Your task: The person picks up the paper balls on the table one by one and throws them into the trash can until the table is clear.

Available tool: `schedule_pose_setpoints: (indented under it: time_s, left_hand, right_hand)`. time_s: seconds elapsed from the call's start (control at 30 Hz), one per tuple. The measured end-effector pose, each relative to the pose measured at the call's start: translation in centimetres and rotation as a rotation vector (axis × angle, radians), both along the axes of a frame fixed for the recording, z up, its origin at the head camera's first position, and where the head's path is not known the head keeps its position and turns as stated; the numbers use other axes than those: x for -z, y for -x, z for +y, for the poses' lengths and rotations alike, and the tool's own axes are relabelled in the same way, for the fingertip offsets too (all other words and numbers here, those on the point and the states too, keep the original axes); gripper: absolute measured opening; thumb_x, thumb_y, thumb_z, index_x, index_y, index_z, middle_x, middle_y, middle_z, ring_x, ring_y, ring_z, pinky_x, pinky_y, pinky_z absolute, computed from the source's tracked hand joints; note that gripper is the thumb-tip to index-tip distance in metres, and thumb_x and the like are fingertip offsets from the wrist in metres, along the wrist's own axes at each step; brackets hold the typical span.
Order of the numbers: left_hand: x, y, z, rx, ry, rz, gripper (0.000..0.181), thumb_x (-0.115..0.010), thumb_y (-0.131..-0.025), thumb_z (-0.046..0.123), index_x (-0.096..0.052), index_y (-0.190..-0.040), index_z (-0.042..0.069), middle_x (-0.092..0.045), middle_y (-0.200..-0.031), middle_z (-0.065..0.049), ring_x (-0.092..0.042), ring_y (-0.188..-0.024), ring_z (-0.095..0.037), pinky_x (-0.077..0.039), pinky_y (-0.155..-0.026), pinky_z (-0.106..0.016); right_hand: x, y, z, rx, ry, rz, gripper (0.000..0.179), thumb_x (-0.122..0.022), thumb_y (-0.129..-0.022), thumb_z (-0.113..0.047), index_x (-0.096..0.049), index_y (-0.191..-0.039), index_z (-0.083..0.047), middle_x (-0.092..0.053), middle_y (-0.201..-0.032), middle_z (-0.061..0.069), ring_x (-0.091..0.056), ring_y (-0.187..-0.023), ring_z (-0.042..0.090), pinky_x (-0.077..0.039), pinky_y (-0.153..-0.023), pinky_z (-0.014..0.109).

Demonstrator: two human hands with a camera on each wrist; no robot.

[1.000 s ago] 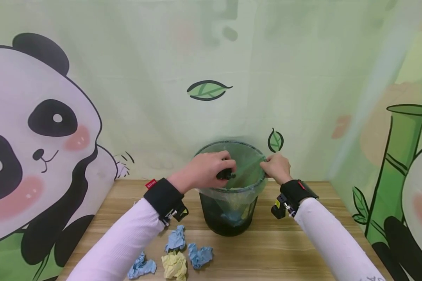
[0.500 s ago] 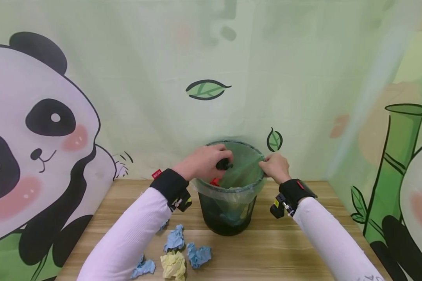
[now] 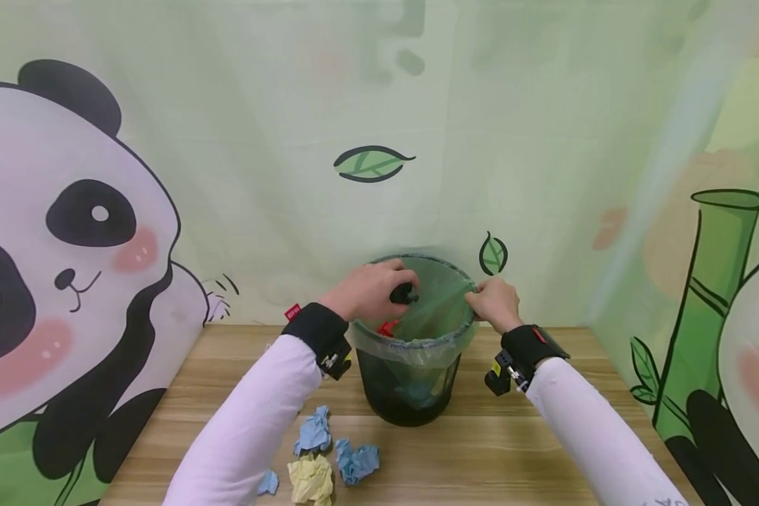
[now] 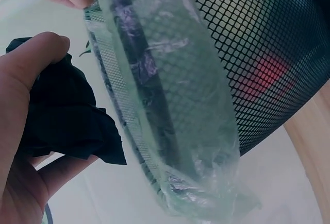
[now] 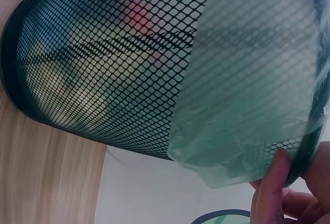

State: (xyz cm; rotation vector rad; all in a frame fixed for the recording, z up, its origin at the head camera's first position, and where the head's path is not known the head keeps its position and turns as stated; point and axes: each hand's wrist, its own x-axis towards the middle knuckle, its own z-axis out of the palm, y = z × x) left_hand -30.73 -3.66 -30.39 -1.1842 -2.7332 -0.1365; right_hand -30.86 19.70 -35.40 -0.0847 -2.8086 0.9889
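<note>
My left hand [image 3: 370,289] holds a crumpled piece of black paper [image 4: 64,108] over the opening of a black mesh trash can [image 3: 405,393]. In the left wrist view, the thumb and fingers curl around the paper, just outside the rim as seen from there. A translucent green bag [image 5: 237,105] lines the can and folds down over its rim. My right hand [image 3: 496,302] pinches the rim and bag on the right side. Inside the can, something red [image 3: 388,327] shows below my left hand. Blurred yellowish and blue shapes show through the mesh.
Crumpled blue paper [image 3: 357,462], another blue paper ball [image 3: 314,430] and a yellow one [image 3: 311,479] lie on the wooden table [image 3: 481,457] in front of the can. A further blue piece [image 3: 268,483] is partly hidden by my left sleeve. A panda-printed backdrop [image 3: 278,211] stands behind.
My left hand has risen slightly and shifted a little, still holding the black paper, while its forearm swung right. The red thing in the can came into view. My right hand stays put.
</note>
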Motion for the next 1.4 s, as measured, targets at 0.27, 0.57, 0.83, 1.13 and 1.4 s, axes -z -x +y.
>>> schedule_pose_setpoints:
  time_s: [0.27, 0.57, 0.83, 1.13, 1.4]
  left_hand:
    - [0.6, 0.7, -0.1, -0.02, -0.083, -0.035, 0.041, -0.061, -0.077, 0.036, -0.05, -0.116, 0.025, -0.046, -0.113, 0.002, -0.048, -0.092, -0.011, -0.043, -0.077, -0.025]
    - [0.8, 0.6, -0.4, -0.04, -0.091, -0.039, 0.06, -0.06, -0.078, 0.04, -0.036, -0.13, 0.024, -0.033, -0.132, -0.001, -0.04, -0.115, -0.016, -0.039, -0.09, -0.031]
    - [1.1, 0.2, -1.0, -0.024, -0.064, -0.04, 0.065, -0.054, -0.08, 0.045, -0.027, -0.136, 0.025, -0.024, -0.141, -0.004, -0.029, -0.126, -0.022, -0.031, -0.098, -0.038]
    - [2.2, -0.8, -2.5, 0.023, -0.07, -0.011, 0.071, -0.05, -0.079, 0.053, -0.023, -0.138, 0.022, -0.022, -0.142, -0.005, -0.027, -0.127, -0.022, -0.031, -0.098, -0.04]
    - [3.2, -2.1, -4.2, 0.085, -0.103, 0.072, 0.072, -0.049, -0.08, 0.054, -0.024, -0.138, 0.02, -0.024, -0.141, -0.005, -0.029, -0.126, -0.023, -0.029, -0.099, -0.041]
  right_hand:
    - [0.0, -0.1, -0.2, 0.003, -0.002, 0.001, 0.034, -0.049, -0.077, -0.013, -0.035, -0.047, -0.014, -0.047, -0.042, 0.0, -0.054, -0.044, 0.013, -0.037, -0.047, 0.024]
    - [-0.1, -0.1, -0.2, -0.004, -0.001, -0.005, 0.033, -0.049, -0.077, -0.014, -0.037, -0.047, -0.013, -0.048, -0.043, 0.0, -0.057, -0.048, 0.017, -0.037, -0.047, 0.024]
    - [-0.1, 0.0, -0.2, 0.006, -0.004, -0.007, 0.031, -0.049, -0.077, -0.014, -0.04, -0.047, -0.012, -0.052, -0.045, 0.0, -0.054, -0.044, 0.013, -0.037, -0.048, 0.024]
    - [-0.1, -0.1, -0.2, 0.003, 0.005, -0.009, 0.032, -0.049, -0.077, -0.014, -0.039, -0.047, -0.013, -0.051, -0.045, 0.0, -0.055, -0.046, 0.014, -0.038, -0.049, 0.024]
    - [-0.1, -0.1, -0.2, 0.011, -0.003, -0.016, 0.031, -0.05, -0.077, -0.014, -0.041, -0.047, -0.013, -0.052, -0.046, 0.001, -0.059, -0.05, 0.018, -0.038, -0.052, 0.025]
